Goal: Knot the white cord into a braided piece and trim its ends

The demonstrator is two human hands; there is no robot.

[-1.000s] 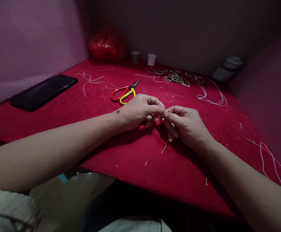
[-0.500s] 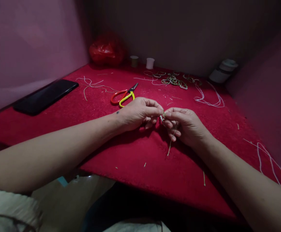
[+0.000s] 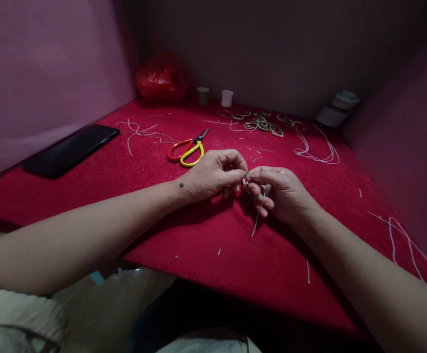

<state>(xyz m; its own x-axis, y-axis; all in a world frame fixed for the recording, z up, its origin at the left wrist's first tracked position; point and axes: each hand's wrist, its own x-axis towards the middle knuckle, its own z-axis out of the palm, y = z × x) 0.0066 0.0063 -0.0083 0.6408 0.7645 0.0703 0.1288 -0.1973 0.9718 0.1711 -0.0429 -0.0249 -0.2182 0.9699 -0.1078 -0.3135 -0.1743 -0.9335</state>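
Note:
A small green and white knotted cord (image 3: 247,175) is pinched between the fingertips of both hands, above the red cloth. My left hand (image 3: 218,171) is closed on its left side, thumb against index finger. From the right, my right hand (image 3: 277,189) grips it close by, with the lower fingers curled beneath. A thin green tail of the cord hangs down below my right fingers. Much of the knotted part is hidden by the fingertips. Scissors (image 3: 189,151) with one red and one yellow handle lie just beyond my left hand.
On the red cloth (image 3: 198,230) are a black phone (image 3: 71,149), loose threads (image 3: 139,130), more white thread (image 3: 318,152) and a pile of green and white knotted cords (image 3: 263,122). Behind stand a red plastic bag (image 3: 160,83), two spools (image 3: 227,98) and a white bottle (image 3: 338,109).
Both hands stay together at the knotted cord, with small finger shifts. My left fingers are bent a little more, and more green cord shows near my right fingers.

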